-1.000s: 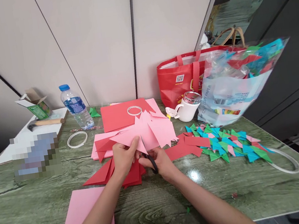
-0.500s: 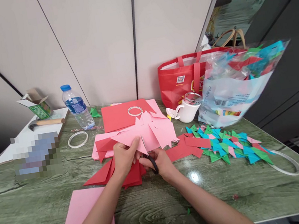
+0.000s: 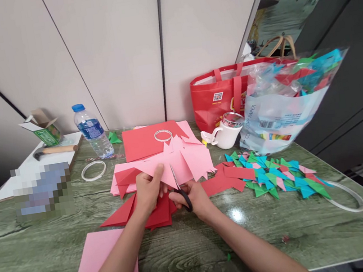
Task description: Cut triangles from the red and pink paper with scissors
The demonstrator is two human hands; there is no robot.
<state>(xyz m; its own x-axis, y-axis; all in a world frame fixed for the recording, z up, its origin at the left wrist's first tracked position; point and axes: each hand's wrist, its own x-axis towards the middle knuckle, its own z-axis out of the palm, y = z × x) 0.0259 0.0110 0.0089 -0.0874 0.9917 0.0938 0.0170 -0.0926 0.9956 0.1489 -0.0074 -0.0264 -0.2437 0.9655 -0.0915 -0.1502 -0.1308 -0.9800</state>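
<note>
My left hand [image 3: 150,188] pinches a folded piece of pink paper [image 3: 155,171] between thumb and fingers. In my right hand [image 3: 194,197] are scissors with black handles [image 3: 186,200], their blades [image 3: 174,176] pointing away from me at the pink paper's edge. Behind the blades lies a heap of cut pink paper pieces [image 3: 196,158] with pointed ends. Folded red paper [image 3: 157,214] rests under and in front of my left hand. A stack of pink sheets [image 3: 94,262] lies partly beneath my left forearm.
Red strips [image 3: 216,185] and a pile of small folded triangles [image 3: 272,174] lie to the right. Behind stand a white mug [image 3: 230,132], a red bag [image 3: 208,100] and a plastic bag [image 3: 274,117]. A bottle [image 3: 93,133], tape roll [image 3: 94,171] and hammer [image 3: 56,149] are left.
My left thumb has lifted and shifted slightly left on the pink paper. The scissors stay at nearly the same spot, with the blades looking a little further apart.
</note>
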